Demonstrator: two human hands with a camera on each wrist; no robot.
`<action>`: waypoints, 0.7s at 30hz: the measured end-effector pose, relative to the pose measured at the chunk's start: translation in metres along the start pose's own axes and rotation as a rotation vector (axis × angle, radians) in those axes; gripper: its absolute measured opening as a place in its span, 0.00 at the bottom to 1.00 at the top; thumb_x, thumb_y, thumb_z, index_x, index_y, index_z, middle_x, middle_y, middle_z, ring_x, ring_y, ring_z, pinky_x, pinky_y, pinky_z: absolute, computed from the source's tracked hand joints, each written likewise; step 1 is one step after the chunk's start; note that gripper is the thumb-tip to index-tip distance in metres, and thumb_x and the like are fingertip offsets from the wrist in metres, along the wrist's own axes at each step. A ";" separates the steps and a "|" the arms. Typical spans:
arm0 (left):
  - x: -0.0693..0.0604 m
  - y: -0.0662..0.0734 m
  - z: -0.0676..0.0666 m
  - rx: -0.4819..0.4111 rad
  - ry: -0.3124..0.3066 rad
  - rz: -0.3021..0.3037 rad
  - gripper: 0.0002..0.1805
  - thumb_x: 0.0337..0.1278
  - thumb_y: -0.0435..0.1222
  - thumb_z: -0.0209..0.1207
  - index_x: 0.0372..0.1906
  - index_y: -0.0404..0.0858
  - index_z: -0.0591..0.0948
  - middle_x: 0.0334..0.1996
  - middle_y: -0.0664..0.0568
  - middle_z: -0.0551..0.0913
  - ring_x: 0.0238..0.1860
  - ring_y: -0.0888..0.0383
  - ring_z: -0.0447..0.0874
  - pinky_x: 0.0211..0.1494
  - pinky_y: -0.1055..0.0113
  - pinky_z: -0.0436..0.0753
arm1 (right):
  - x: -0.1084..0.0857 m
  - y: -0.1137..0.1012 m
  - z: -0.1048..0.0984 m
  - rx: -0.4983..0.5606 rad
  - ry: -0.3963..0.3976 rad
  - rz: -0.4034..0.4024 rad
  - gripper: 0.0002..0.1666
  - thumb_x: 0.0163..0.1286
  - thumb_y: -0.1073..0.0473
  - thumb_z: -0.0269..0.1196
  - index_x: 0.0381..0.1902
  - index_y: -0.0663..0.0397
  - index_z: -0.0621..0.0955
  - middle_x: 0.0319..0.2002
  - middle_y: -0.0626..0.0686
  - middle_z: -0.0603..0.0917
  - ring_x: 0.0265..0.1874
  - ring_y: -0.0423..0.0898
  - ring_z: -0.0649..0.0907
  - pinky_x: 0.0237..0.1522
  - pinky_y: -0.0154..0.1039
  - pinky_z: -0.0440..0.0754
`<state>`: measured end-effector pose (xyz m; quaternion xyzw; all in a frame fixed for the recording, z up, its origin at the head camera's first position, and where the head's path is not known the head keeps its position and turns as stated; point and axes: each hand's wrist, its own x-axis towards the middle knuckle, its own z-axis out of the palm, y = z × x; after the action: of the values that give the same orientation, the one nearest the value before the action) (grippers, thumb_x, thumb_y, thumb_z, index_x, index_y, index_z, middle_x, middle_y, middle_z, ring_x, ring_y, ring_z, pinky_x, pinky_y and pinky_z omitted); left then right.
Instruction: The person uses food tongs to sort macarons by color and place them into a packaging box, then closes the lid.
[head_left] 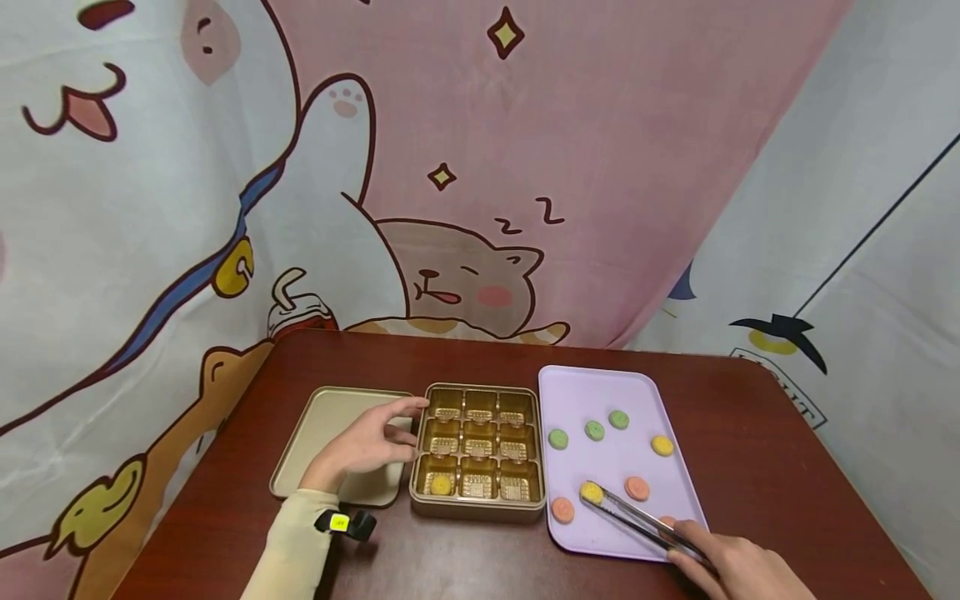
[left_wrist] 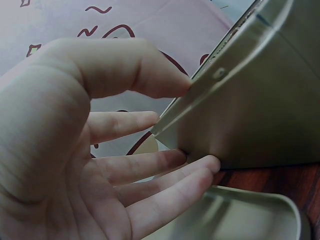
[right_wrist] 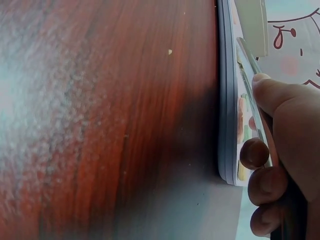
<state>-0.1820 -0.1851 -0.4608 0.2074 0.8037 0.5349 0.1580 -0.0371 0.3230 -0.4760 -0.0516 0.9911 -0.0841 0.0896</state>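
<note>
My right hand [head_left: 738, 567] grips a pair of metal tongs [head_left: 637, 523] with dark handles. The tong tips are at a yellow round cookie [head_left: 592, 492] on the lilac tray [head_left: 600, 387]; whether they squeeze it I cannot tell. In the right wrist view, fingers and thumb curl round the tongs [right_wrist: 256, 107]. My left hand [head_left: 367, 442] is at the left side of a gold tin [head_left: 480, 508] with a divided insert. Seen from the left wrist, its fingers are fairly straight, fingertips touching the tin wall [left_wrist: 240, 110]. Another yellow cookie [head_left: 441, 484] lies in the near-left compartment.
Green cookies [head_left: 595, 430], orange cookies [head_left: 637, 488] and a further yellow cookie [head_left: 662, 446] lie spread on the tray. Left of the tin, the gold lid [head_left: 330, 417] lies on the dark red wooden table [head_left: 795, 467]. A cartoon-printed cloth [head_left: 615, 167] hangs behind.
</note>
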 end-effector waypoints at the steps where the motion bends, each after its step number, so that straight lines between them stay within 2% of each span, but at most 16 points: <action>1: 0.000 0.000 0.000 -0.002 0.001 0.000 0.43 0.55 0.24 0.68 0.77 0.34 0.67 0.70 0.27 0.71 0.54 0.41 0.88 0.47 0.64 0.90 | 0.000 0.000 0.000 0.003 0.003 -0.002 0.16 0.70 0.33 0.66 0.45 0.31 0.80 0.16 0.38 0.65 0.16 0.33 0.67 0.21 0.32 0.66; 7: 0.000 0.000 0.000 0.001 0.004 -0.001 0.43 0.55 0.24 0.68 0.77 0.33 0.67 0.70 0.27 0.71 0.54 0.42 0.89 0.47 0.64 0.90 | 0.003 -0.006 -0.003 0.009 -0.005 0.025 0.20 0.70 0.32 0.65 0.52 0.32 0.82 0.18 0.37 0.68 0.18 0.34 0.69 0.22 0.34 0.66; 14: -0.001 0.000 0.001 0.016 0.003 0.004 0.43 0.55 0.24 0.67 0.78 0.34 0.67 0.70 0.27 0.71 0.54 0.42 0.88 0.47 0.65 0.90 | 0.007 -0.014 -0.008 0.020 -0.014 0.052 0.17 0.71 0.34 0.66 0.47 0.34 0.81 0.21 0.38 0.71 0.20 0.36 0.70 0.23 0.35 0.67; 21: -0.001 0.000 0.000 0.020 0.005 0.006 0.43 0.55 0.24 0.67 0.78 0.35 0.67 0.70 0.27 0.70 0.54 0.42 0.88 0.47 0.64 0.90 | 0.010 -0.018 -0.014 0.015 0.021 0.014 0.17 0.71 0.34 0.66 0.46 0.35 0.81 0.21 0.37 0.70 0.20 0.35 0.70 0.23 0.34 0.67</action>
<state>-0.1816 -0.1856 -0.4609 0.2102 0.8087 0.5278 0.1524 -0.0480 0.3066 -0.4607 -0.0429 0.9917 -0.0915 0.0800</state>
